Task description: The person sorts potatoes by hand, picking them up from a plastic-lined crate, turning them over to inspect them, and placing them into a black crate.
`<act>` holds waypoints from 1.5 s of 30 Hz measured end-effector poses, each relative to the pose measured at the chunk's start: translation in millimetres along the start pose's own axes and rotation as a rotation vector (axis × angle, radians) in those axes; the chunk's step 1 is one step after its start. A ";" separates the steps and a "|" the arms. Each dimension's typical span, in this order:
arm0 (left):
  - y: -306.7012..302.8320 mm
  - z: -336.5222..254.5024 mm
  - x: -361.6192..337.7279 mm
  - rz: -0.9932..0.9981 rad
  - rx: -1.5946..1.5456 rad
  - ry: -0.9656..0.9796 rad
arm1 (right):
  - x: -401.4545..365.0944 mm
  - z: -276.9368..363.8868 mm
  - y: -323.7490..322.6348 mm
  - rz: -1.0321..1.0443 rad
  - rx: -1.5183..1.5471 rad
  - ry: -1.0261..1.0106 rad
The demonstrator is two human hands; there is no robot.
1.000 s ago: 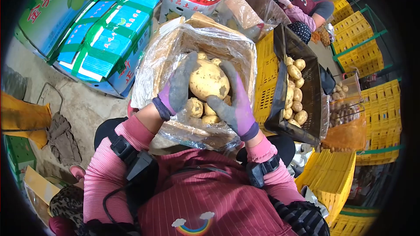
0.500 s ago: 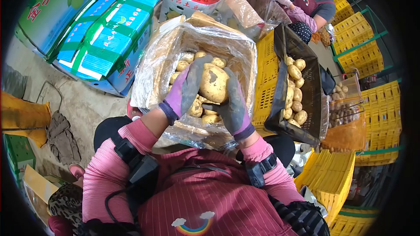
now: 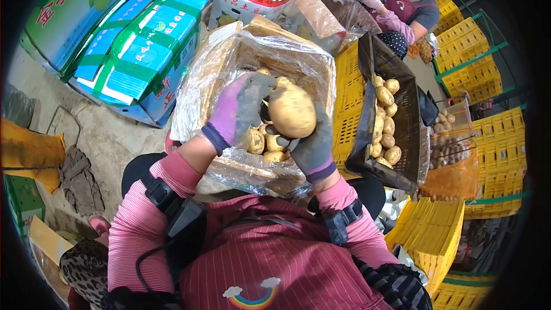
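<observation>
A large potato, slightly blurred, is held over a plastic-lined cardboard box. My right hand, in a grey and purple glove, cups it from the right and below. My left hand, gloved the same way, has its fingers bent against the potato's upper left side. Below the hands, several smaller potatoes lie in the cardboard box, partly hidden by the gloves. Clear plastic film hangs over the box's rim.
Right of the box, a yellow crate with dark lining holds several potatoes. A blue carton with green tape stands left. Potato cartons are behind. Another person sits at the upper right near stacked yellow crates.
The large potato has shifted right and turned, its dark patch now out of sight. My right hand has moved a little right with it; my left hand's fingers are more bent.
</observation>
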State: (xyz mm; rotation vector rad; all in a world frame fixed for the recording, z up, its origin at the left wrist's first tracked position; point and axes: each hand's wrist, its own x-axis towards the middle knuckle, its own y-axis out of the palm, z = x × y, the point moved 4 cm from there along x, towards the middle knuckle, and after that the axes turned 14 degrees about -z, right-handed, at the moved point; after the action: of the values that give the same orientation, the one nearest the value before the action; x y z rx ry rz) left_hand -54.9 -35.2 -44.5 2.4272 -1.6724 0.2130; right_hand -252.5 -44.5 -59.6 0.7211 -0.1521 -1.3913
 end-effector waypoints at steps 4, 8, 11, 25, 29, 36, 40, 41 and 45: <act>22.9 -7.4 0.6 0.159 -0.474 -0.407 | -7.0 -4.5 -3.3 0.035 0.328 0.318; 23.2 -40.9 -13.5 0.155 0.175 0.430 | -16.7 -5.7 1.3 0.286 -0.206 -0.257; 27.9 -38.5 -18.1 0.281 0.248 0.346 | -18.7 -15.0 -6.7 0.277 -0.276 -0.254; 25.5 -34.0 -21.0 0.235 0.229 0.143 | -0.1 -8.9 -3.2 -0.040 0.177 0.251; 31.0 -13.8 -21.4 0.237 -0.007 -0.054 | 6.7 -25.6 -17.2 -0.047 0.177 0.052; 40.6 -7.0 -23.9 0.219 0.019 0.019 | 4.6 -21.9 -22.9 -0.076 0.492 0.279; 49.6 9.0 -22.0 0.153 0.015 0.007 | 0.9 48.7 -51.1 -0.125 0.044 -0.092; 39.6 20.7 -13.3 0.103 0.126 0.015 | -2.3 73.6 -61.3 -0.242 0.085 -0.150; 14.5 -5.9 5.5 0.076 0.052 -0.265 | -16.4 164.8 -151.9 -0.555 -0.037 -0.418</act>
State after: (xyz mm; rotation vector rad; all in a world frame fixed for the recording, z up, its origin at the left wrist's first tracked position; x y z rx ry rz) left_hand -66.6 -43.9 -36.5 2.5233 -1.8907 -0.0590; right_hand -466.2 -91.6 -8.5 0.4444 -0.2657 -2.0645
